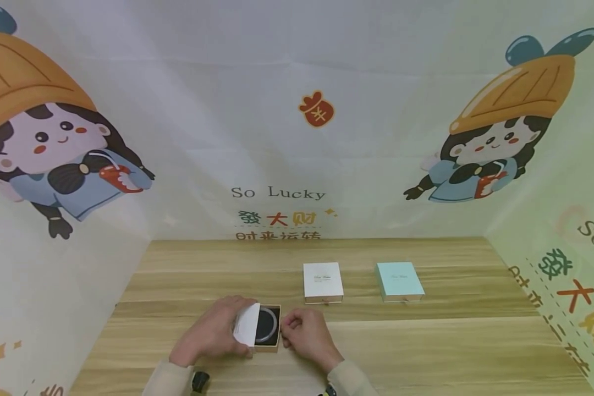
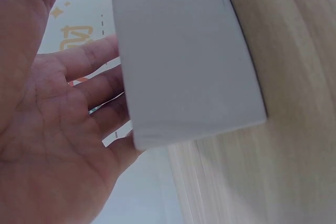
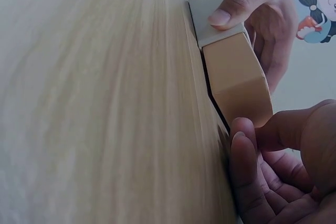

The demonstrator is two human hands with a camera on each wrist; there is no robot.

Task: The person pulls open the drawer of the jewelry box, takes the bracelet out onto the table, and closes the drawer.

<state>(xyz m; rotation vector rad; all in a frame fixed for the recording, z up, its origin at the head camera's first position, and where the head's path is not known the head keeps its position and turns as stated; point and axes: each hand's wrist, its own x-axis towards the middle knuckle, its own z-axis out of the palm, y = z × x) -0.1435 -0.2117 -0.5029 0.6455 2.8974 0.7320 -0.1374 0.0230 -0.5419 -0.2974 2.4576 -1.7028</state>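
Note:
A small drawer-style gift box lies on the table before me, its white sleeve [image 1: 247,324] to the left and its tan drawer [image 1: 266,348] pulled partway out to the right. Inside the drawer, a pale round bangle [image 1: 275,322] lies on a black lining. My left hand [image 1: 219,329] grips the sleeve between thumb and fingers; the thumb presses its near side in the right wrist view. At the drawer's right end, my right hand [image 1: 307,333] pinches with thumb and index finger. Whatever small pull lies between those fingertips is hidden.
Farther back stand a closed white box [image 1: 323,281] and, right of it, a closed mint-green box [image 1: 400,281]. The wooden table [image 1: 425,352] is bordered by a printed cloth backdrop [image 1: 376,165] at the back and sides.

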